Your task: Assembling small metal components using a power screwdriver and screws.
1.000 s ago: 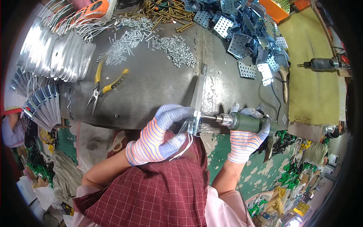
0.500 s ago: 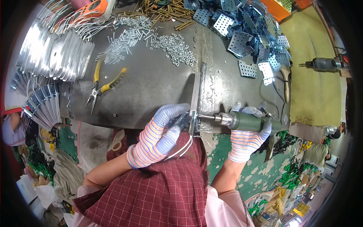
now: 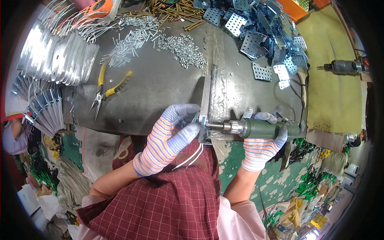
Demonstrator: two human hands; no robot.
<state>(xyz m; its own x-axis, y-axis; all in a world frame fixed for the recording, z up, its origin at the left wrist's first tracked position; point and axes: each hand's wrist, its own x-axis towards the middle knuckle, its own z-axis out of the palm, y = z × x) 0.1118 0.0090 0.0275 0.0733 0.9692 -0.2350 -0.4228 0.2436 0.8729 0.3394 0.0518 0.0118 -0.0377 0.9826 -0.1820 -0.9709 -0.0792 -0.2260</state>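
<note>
My left hand, in a striped knit glove, pinches a small silver metal part at the near edge of the dark metal worktable. My right hand, gloved the same way, grips a green power screwdriver held level, its bit pressed against that part from the right. A long metal strip stands on edge on the table and runs away from the part. White wires hang below my left hand.
Yellow-handled pliers lie left of centre. Piles of screws and nuts sit farther back, perforated brackets at the back right, stacked silver plates at the left. A second screwdriver rests on the right bench.
Both hands and the green screwdriver stay in the same place against the part. The view has shifted slightly.
</note>
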